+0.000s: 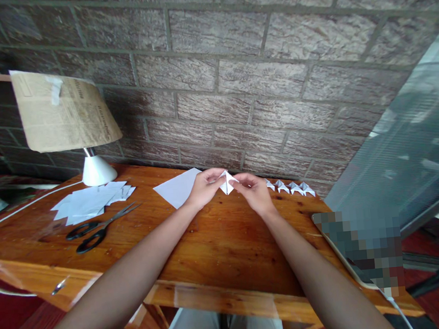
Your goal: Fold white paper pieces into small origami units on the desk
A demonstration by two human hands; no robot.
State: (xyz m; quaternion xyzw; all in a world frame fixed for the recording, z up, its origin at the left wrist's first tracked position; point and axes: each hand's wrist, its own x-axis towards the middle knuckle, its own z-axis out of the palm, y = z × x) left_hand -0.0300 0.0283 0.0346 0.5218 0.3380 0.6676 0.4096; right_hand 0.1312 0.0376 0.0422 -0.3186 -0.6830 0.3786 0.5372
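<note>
A small folded piece of white paper with a pointed top and a centre crease is held up between both hands above the desk. My left hand pinches its left side, and my right hand grips the right side with the thumb across its front. Just left of my left hand lies a flat white paper sheet, partly covered by that hand. Beyond my right hand stands a row of several small folded paper pieces; the nearest one is partly hidden by the hand.
Black-handled scissors lie at the left beside a pile of white paper pieces. Behind them stands a lamp with a newspaper shade. A tablet-like device, partly blurred, rests at the desk's right edge with a cable. A brick wall rises behind.
</note>
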